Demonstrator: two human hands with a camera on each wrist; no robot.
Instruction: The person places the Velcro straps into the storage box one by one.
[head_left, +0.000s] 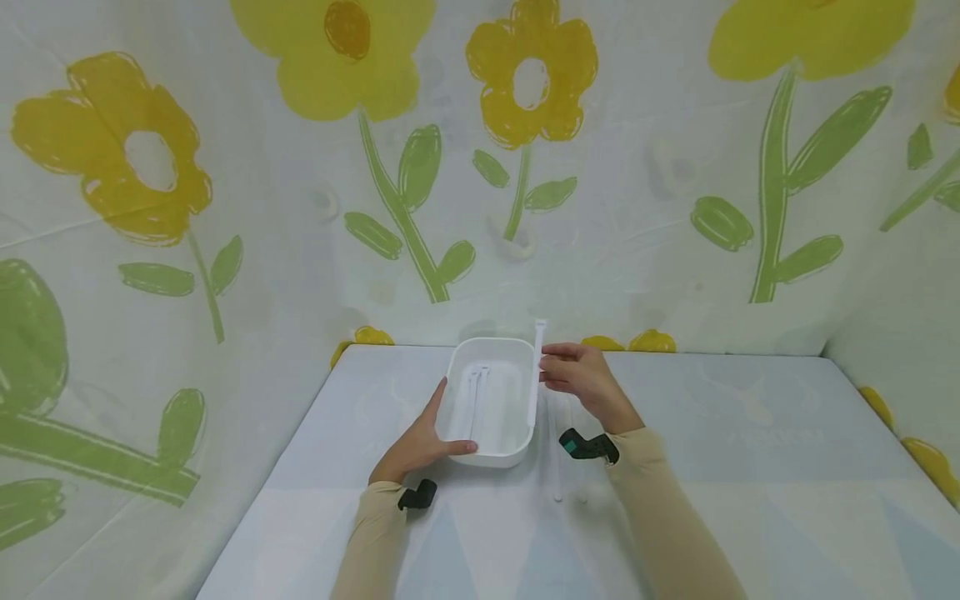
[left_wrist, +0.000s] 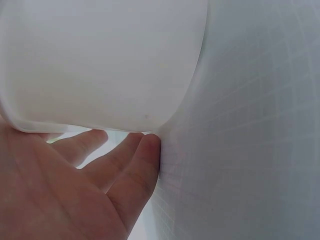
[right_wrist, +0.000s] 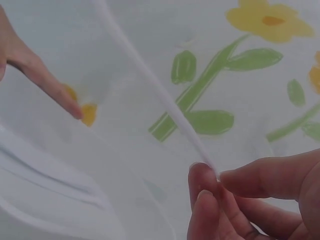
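Observation:
A white rectangular box [head_left: 501,446] with rounded corners and no lid stands on the table. My left hand [head_left: 420,442] holds its near left corner, thumb over the near rim and fingers along the left wall; in the left wrist view the fingertips touch the wall from outside. Between thumb and fingertips, my right hand [head_left: 585,379] pinches a long thin white plastic strip [right_wrist: 165,102] with a wider end, held upright at the box's right rim. Inside the box lie similar white strips [head_left: 477,404], side by side.
Another thin white strip [head_left: 556,467] lies on the table right of the box, under the right wrist. Pale patterned cloth covers the table [head_left: 750,433]. A curtain [head_left: 600,250] with yellow flowers hangs close behind the box and along both sides.

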